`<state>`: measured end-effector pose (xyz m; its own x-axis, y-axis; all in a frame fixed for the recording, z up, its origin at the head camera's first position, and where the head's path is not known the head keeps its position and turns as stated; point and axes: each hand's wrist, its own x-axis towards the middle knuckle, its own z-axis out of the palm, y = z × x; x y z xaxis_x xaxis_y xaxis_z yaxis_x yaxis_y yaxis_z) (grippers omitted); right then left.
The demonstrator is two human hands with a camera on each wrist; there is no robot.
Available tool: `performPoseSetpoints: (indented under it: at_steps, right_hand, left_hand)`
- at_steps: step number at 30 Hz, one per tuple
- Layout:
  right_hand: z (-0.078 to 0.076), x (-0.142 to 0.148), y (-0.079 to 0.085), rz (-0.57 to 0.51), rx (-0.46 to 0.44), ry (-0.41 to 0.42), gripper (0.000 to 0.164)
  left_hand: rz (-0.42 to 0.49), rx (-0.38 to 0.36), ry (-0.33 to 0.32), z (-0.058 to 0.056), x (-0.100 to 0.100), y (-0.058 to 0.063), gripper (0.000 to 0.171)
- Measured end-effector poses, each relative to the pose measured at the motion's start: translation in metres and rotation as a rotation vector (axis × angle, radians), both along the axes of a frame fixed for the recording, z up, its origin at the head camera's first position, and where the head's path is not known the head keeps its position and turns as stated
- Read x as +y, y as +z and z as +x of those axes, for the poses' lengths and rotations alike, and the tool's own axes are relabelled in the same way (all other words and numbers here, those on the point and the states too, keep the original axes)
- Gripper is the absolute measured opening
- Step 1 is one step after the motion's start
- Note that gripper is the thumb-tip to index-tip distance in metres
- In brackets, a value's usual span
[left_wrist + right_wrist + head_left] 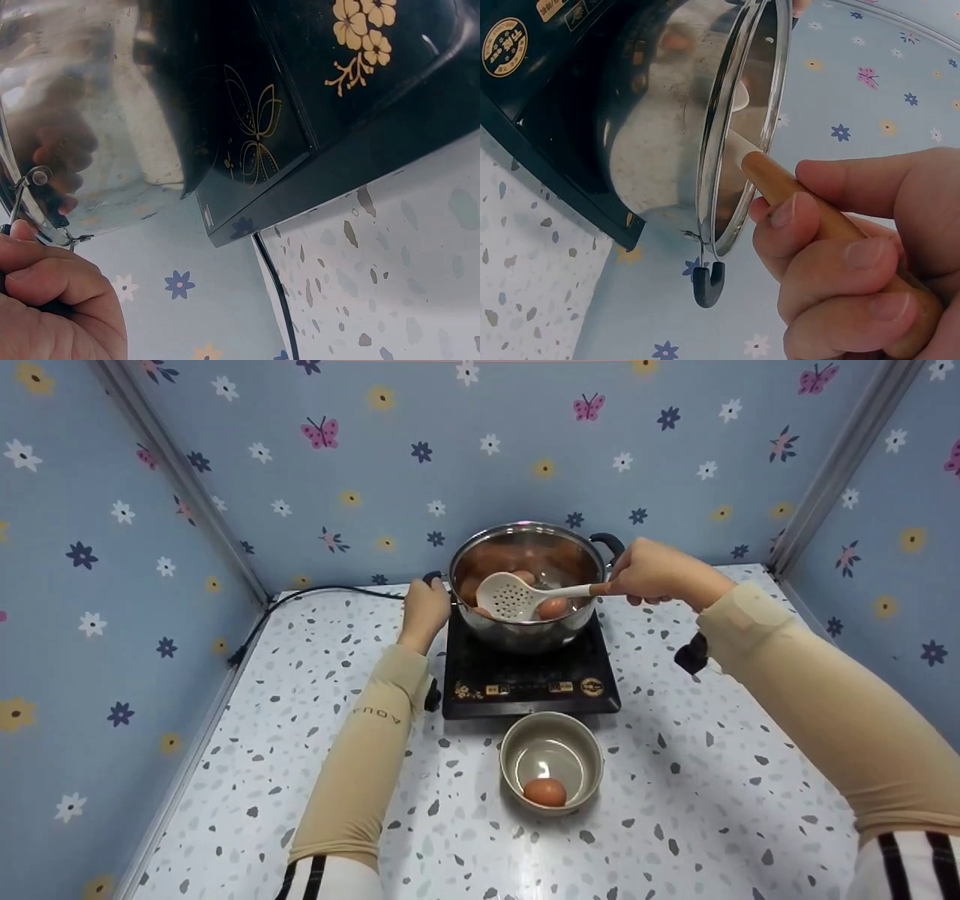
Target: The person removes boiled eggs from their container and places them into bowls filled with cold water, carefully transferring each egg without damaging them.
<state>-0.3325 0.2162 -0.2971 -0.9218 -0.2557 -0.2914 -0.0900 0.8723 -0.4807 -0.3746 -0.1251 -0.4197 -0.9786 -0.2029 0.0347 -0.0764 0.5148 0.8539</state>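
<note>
A steel pot [517,639] with black side handles holds several brown eggs [553,608]. My left hand [426,611] grips the pot's left handle; in the left wrist view its fingers [67,281] curl round that handle. My right hand [651,571] holds a slotted spoon [510,598] by its wooden handle [780,184], fingers wrapped round it. The spoon's white perforated head is inside the pot's rim, among the eggs, with no egg on it. In front stands a beige bowl [551,727] with one brown egg [545,792] in it.
The pot sits on a black induction cooker [529,690], whose cord [322,587] runs left along the back of the speckled table [300,750]. Flowered walls [465,457] close in the back and both sides. The bowl stands just in front of the cooker.
</note>
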Motion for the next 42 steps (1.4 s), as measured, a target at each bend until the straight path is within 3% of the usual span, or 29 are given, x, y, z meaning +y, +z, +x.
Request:
performPoseSetpoints:
  at_steps: [22, 42]
  right_hand:
    - [-0.007, 0.007, -0.003, -0.121, -0.177, 0.006, 0.022]
    - [-0.01, 0.028, -0.017, -0.312, -0.322, -0.064, 0.035]
  left_hand:
    - [0.002, -0.005, 0.025, -0.001, 0.003, 0.001, 0.052]
    - [0.004, 0.004, 0.01, -0.002, 0.002, 0.001, 0.05]
